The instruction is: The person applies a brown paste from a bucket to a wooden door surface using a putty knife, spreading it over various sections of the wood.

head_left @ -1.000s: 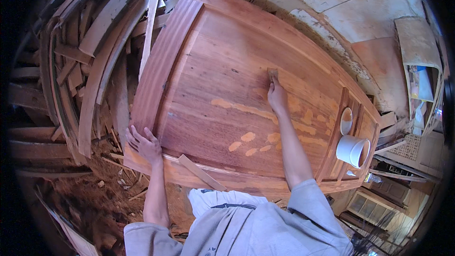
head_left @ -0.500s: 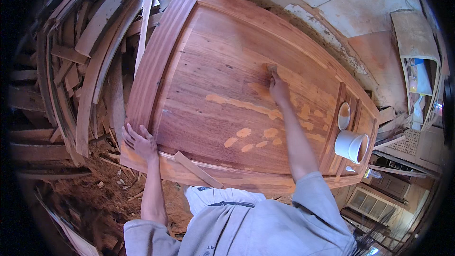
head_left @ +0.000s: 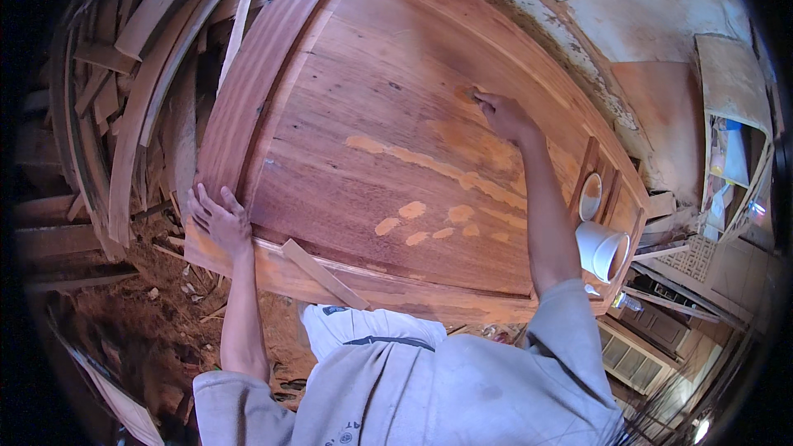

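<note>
A large reddish-brown wooden door panel (head_left: 330,116) lies flat in front of me, with several orange filler patches (head_left: 413,211) across its surface. My right hand (head_left: 508,120) reaches to the upper middle of it, closed around a small flat scraper (head_left: 473,93) mostly hidden by the fingers. The tip touches a patch of wet-looking orange filler. My left hand (head_left: 219,216) rests on the near left corner of the frame, fingers spread, holding nothing. Toward the right end of the door stand a white tub (head_left: 593,248) and a round lid (head_left: 590,196) smeared with filler.
A loose wooden strip (head_left: 326,275) lies across the near edge of the door. Piled offcuts and boards (head_left: 153,58) crowd the left side. Dusty ground (head_left: 157,322) shows below them. A clear bottle (head_left: 628,303) sits beyond the tub. An open box-like shelf (head_left: 733,132) stands at far right.
My right hand has turned, with its forearm angled more from the right, and stays near the same filler spot. My left hand keeps its place on the corner. The whole view has shifted slightly.
</note>
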